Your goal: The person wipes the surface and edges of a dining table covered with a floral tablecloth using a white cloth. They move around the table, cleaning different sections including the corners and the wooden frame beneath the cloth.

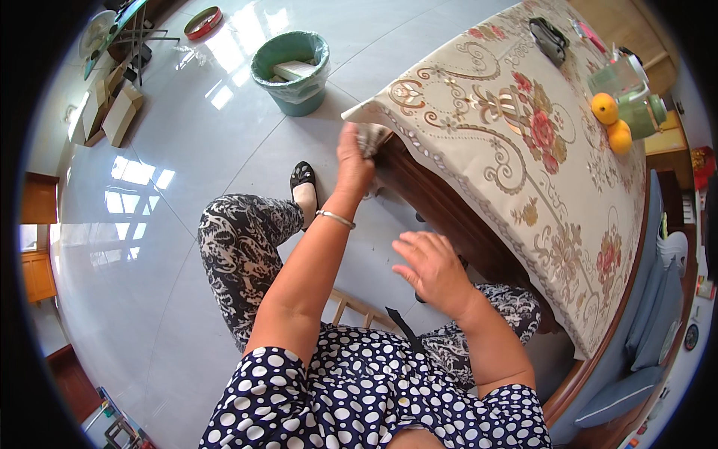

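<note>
My left hand [354, 163] reaches out to the near-left corner of the dark wooden table [419, 179], its fingers closed round a crumpled greyish rag [370, 139]. The rag is pressed to the wood just under the hanging corner of the flowered tablecloth [479, 142]; most of it is hidden by my hand. Over my lap, close to the table's side, my right hand [434, 273] is held in the air with nothing in it. Its fingers are bent a little and the thumb stands apart.
A green bin [292, 101] with a clear liner stands on the tiled floor beyond the corner. On the tablecloth are oranges [604, 109], clear jugs [619, 78] and a dark grey object [548, 41]. Cardboard boxes [120, 112] and a round red tin [203, 24] lie farther left.
</note>
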Action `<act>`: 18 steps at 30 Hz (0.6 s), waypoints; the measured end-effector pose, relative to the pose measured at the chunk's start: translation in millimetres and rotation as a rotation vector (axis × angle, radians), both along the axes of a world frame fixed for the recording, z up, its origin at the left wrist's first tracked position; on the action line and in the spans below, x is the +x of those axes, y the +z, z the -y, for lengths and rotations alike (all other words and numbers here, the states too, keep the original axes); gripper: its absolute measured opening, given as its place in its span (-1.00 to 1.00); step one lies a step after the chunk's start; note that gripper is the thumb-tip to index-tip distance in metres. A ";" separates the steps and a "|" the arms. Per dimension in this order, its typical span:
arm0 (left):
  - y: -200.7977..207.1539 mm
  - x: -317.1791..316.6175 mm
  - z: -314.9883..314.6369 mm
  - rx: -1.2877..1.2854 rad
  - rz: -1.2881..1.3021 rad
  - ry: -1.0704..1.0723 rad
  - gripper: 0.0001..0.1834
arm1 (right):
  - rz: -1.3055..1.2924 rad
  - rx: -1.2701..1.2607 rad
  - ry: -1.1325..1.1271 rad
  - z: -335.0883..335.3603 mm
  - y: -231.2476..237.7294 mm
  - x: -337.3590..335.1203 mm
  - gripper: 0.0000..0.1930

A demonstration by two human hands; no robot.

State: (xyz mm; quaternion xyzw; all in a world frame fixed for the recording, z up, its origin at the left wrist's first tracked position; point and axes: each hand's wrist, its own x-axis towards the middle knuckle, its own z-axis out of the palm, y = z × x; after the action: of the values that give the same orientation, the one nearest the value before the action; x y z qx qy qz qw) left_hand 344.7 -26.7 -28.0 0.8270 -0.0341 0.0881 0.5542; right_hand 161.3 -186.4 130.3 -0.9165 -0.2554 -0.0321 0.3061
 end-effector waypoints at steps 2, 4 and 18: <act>13.3 3.3 12.6 0.332 0.001 -0.104 -0.34 | -0.022 -0.042 0.049 0.2 -1.1 0.3 -0.62; 27.8 11.6 8.4 0.360 -0.203 -0.186 -0.36 | -0.031 -0.076 0.055 -0.8 3.1 1.8 -0.60; -90.8 44.8 -33.6 0.044 -0.745 -0.270 -0.54 | -0.207 -0.142 0.102 1.3 -6.7 8.3 -0.57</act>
State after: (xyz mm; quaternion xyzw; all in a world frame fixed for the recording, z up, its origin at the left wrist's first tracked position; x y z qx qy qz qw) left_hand 389.5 6.8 -118.8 0.8020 0.0590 -0.2925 0.5175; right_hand 169.6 -187.7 123.6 -0.9201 -0.2705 0.0964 0.2664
